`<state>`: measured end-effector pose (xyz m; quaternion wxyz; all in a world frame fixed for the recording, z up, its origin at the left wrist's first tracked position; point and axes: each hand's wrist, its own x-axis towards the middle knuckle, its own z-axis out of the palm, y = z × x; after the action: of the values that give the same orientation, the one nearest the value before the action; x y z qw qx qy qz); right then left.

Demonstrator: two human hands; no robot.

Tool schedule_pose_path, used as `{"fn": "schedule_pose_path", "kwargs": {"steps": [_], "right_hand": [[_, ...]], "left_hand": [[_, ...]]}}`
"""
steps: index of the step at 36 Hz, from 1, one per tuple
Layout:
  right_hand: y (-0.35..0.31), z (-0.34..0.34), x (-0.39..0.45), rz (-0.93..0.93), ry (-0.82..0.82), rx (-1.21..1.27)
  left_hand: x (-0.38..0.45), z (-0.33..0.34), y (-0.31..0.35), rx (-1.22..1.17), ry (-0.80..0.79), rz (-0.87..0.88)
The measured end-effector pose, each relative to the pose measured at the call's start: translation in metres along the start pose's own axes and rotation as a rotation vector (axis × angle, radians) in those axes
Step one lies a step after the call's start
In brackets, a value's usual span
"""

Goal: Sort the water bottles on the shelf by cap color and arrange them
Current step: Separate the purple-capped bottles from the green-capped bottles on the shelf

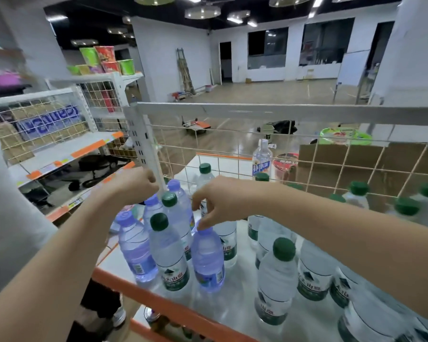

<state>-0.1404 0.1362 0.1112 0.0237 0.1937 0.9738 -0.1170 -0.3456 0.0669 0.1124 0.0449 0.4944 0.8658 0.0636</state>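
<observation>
Your right hand [220, 201] is at centre frame, fingertips pinched down on the cap of the purple-capped bottle [208, 260] standing near the orange front lip of the shelf [143, 296]. That grip is closed on the cap only, not the body, so the bottle can swing or slip if you lift fast.

Your left hand [131, 185] is up at the left-centre, curled by the white upright post [146, 146]. I can't tell whether it is holding the post or just resting beside it.

Watch the crowding. The purple one you hold is touching a green-capped bottle [169, 253] on its left, and another purple-capped bottle [136, 248] stands just beyond that, right at the shelf's left corner. Drag sideways instead of lifting clear and you may knock the green one into that corner bottle, which could go over the edge.

The colours are mixed here: two more purple caps sit behind, with a green cap [169, 199] between them. The lower right of the frame is a block of green-capped bottles [279, 280], standing close together. Your right forearm crosses above them, so a low elbow could topple the front row like skittles.
</observation>
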Motion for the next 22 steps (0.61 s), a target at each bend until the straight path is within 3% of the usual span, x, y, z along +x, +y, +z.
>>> {"fn": "schedule_pose_path", "kwargs": {"steps": [5, 9, 13, 22], "right_hand": [[-0.008, 0.012, 0.010, 0.028, -0.071, -0.135], [-0.009, 0.021, 0.017, 0.056, -0.115, -0.288], [-0.001, 0.034, 0.024, 0.107, -0.198, -0.164], [-0.001, 0.040, 0.014, 0.036, -0.095, -0.169]], "left_hand": [[0.004, 0.021, -0.011, 0.049, -0.147, -0.006], [0.013, 0.038, -0.019, 0.003, -0.163, -0.022], [0.021, 0.049, -0.025, -0.035, -0.143, -0.022], [0.043, 0.070, -0.029, -0.105, -0.054, -0.053]]}}
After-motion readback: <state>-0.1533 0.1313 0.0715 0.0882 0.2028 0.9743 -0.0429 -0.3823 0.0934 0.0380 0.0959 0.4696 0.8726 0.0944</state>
